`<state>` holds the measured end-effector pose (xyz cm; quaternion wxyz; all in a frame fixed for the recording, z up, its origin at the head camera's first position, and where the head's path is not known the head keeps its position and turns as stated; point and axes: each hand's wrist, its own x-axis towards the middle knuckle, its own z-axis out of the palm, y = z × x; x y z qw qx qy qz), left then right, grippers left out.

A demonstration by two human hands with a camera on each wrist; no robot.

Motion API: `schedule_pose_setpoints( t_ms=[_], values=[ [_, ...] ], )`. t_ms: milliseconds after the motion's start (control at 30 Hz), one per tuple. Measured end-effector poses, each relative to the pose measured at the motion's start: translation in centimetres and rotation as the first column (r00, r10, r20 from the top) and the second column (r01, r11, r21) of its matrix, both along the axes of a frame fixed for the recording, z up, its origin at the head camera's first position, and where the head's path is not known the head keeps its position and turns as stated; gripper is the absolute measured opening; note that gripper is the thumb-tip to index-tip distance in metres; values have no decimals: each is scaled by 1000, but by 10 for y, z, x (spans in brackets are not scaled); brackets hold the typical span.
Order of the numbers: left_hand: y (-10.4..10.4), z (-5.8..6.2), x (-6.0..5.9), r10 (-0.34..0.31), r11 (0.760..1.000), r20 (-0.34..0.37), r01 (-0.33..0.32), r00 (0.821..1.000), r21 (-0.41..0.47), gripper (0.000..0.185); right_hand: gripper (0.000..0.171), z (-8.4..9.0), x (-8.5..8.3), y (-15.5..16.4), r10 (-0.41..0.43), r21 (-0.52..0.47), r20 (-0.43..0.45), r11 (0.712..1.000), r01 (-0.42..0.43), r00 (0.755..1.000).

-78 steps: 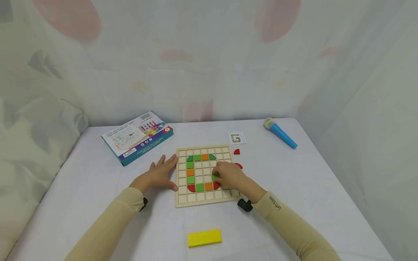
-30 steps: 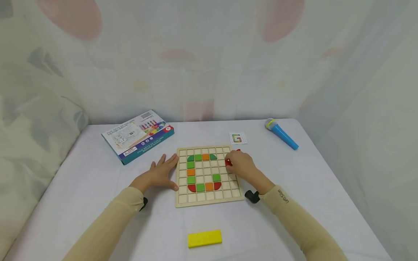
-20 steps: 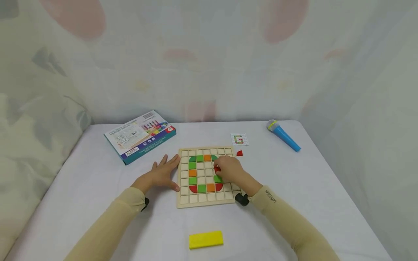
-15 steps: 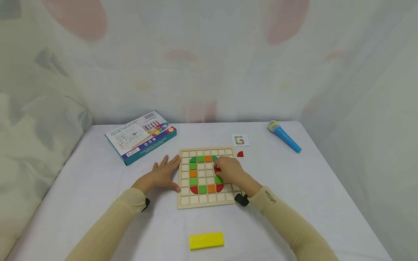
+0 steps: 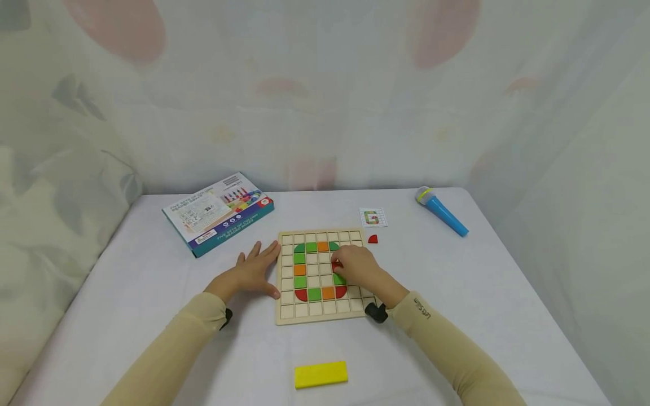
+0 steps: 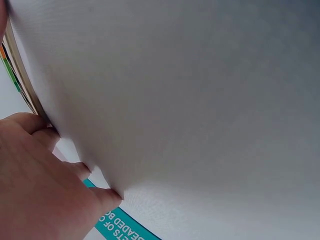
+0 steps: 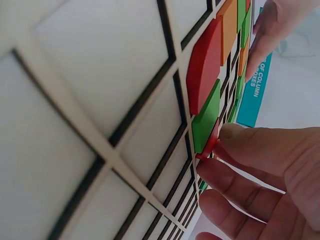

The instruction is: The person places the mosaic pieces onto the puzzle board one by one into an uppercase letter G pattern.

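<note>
A wooden grid board [image 5: 287, 311] lies on the white table, with green, orange and red tiles forming an open ring in its cells. My left hand [image 5: 249, 274] rests at the board's left edge with fingers spread, thumb and fingertips against the frame. My right hand [image 5: 358, 266] is over the right part of the board. Between its thumb and fingers it pinches a red tile [image 7: 210, 143], low at the cell just beyond a green square tile [image 7: 206, 119]. The fingers partly hide that red tile in the head view.
A red quarter-round tile [image 5: 373, 239] lies off the board's upper right corner, below a pattern card [image 5: 373, 217]. A blue toy microphone [image 5: 442, 211] is at the back right. The game box [image 5: 218, 214] lies back left, and a yellow block [image 5: 321, 375] sits in front.
My right hand let go of the green square, went right to take a red tile beside the board, and brought it back to the cell above the green one. My left hand stayed put.
</note>
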<state>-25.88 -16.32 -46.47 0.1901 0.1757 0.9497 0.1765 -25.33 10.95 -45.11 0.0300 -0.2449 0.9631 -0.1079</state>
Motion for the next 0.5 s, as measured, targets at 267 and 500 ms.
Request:
schedule_pose_setpoints(
  t_ms=[267,500],
  values=[
    [-1,-2,-1,3,1000,6,-3,1000,9,124,21,1,-9,19,-84,-63,-14,995,83,996],
    [-1,-5,-2,7,1000,-3,-7,1000,6,124,28,0,-28,55,-233,-54,-80,972,230,969]
  ],
)
